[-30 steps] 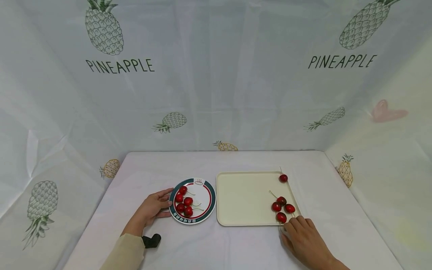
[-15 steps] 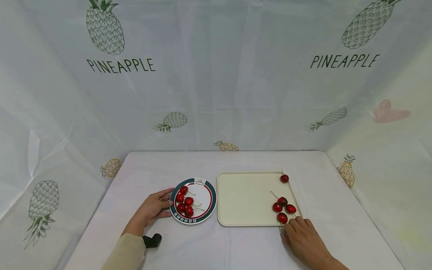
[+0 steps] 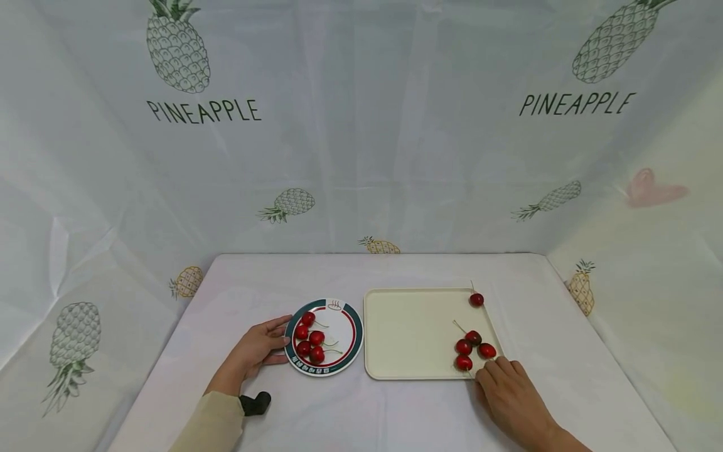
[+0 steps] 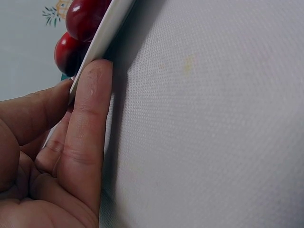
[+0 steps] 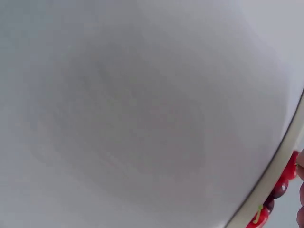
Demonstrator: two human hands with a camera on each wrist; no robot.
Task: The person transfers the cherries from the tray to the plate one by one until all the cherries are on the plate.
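Observation:
My left hand [image 3: 258,346] holds the left rim of a round white plate [image 3: 346,326] with a dark green border. In the left wrist view, the thumb and a finger [image 4: 88,109] pinch that rim. Several red cherries [image 3: 317,338] with stems lie on the plate. My right hand [image 3: 511,398] is at the near right corner of a cream rectangular tray [image 3: 407,333], fingers bent and pointing down. Just left of its fingertips lies a cherry [image 3: 464,363], part of a cluster. In the right wrist view, fingertips [image 5: 301,190] show beside red cherries [image 5: 290,166]; their grip is hidden.
One more cherry [image 3: 477,300] sits apart at the tray's far right corner. Tray and plate stand side by side, nearly touching, on a white-covered table [image 3: 316,414]. A pineapple-printed cloth [image 3: 373,157] hangs behind. A black object [image 3: 255,403] is by the left wrist.
The nearest cherry in the tray has shifted slightly left, away from my right fingertips. My right hand has moved very slightly. The left hand and plate stay in place.

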